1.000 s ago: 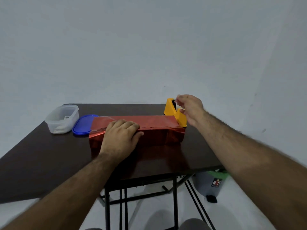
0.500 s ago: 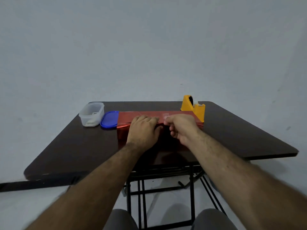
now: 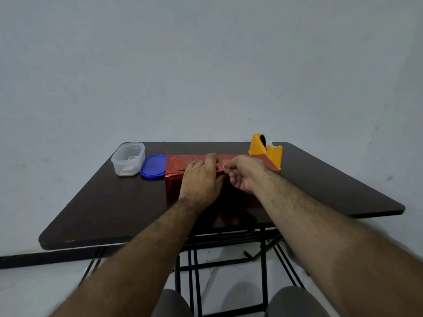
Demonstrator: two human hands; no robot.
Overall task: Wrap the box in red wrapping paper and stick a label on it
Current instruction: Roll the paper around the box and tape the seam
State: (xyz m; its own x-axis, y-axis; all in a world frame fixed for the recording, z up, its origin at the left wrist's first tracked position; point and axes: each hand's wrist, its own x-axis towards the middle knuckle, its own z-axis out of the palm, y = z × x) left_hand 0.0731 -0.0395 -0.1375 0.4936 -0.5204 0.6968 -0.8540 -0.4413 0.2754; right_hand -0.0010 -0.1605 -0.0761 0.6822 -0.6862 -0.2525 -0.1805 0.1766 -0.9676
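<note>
— What carries everything here?
— 1 dark brown table [image 3: 114, 202] with rounded corners, standing on a black metal frame against a pale wall.
— And what lies on it?
— 4 things, all toward the far edge. At far left, a clear plastic container [image 3: 128, 158]; just right of it, a blue lid [image 3: 153, 166] lying flat. Next to the lid, a box wrapped in red paper [image 3: 177, 167], lying lengthwise. At its far right end, a yellow tape dispenser [image 3: 265, 149].
</note>
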